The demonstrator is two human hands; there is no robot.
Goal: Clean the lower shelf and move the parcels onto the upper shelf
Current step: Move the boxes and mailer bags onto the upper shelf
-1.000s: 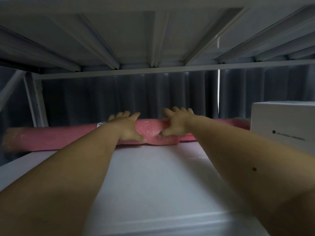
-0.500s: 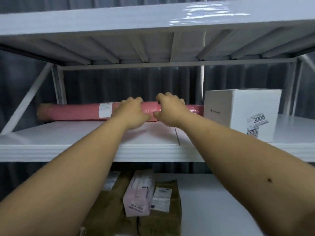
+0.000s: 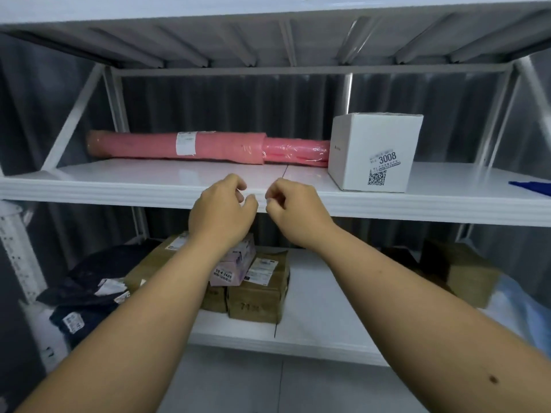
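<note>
Pink rolled parcel lying flat at the back of the upper shelf, both hands in front of the shelf edge, holding nothing.

The roll's long axis runs left to right along the rear of the shelf; its thicker end with the white label points left, its thinner film-wrapped end points right and ends just beside a white carton marked 3008. The left hand and right hand hang side by side before the shelf's front lip, fingers loosely curled, grasping nothing, apart from the roll. On the lower shelf beneath sit brown cardboard boxes with a pale pink packet on top, dark bagged parcels to the left and another brown box at the right. A blue object lies at the upper shelf's right edge.
</note>
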